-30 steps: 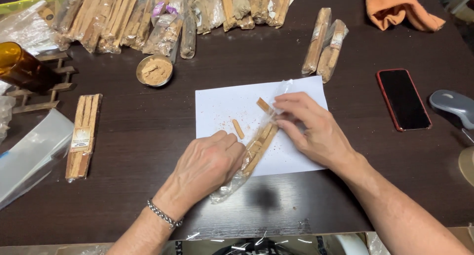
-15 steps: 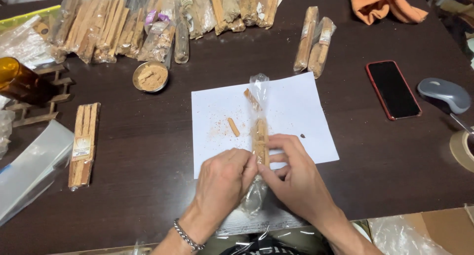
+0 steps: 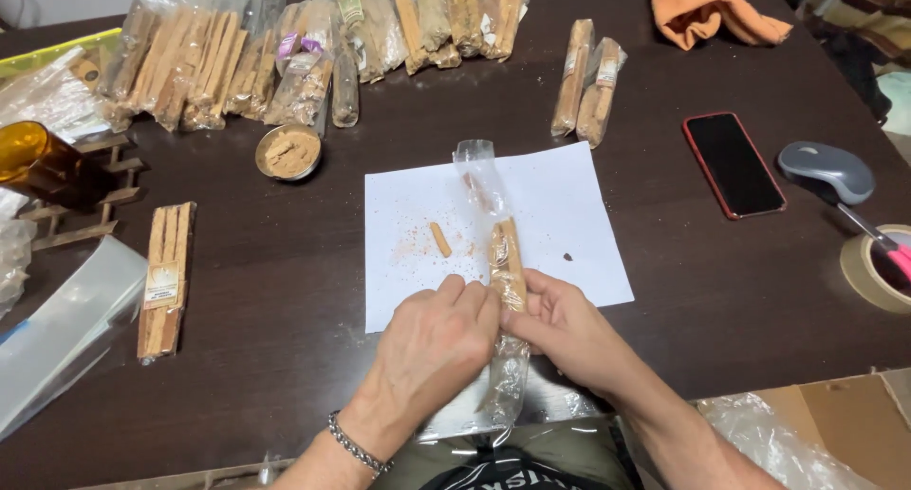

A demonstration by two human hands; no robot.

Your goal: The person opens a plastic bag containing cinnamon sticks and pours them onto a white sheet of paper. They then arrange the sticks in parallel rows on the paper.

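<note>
A clear plastic sleeve of wooden sticks (image 3: 501,262) is gripped at the near edge of the white paper sheet (image 3: 569,215), fingers of the left hand (image 3: 432,343) and right hand (image 3: 569,333) closed around it.

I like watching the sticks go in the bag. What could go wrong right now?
The clear bag looks thin, and both the left hand and right hand squeeze it around the wooden sticks, so it might tear. More crumbs might fall: some already lie on the white paper beside a small broken piece. The bag's lower end hangs near the table edge, so a stick could perhaps slide off.
</note>
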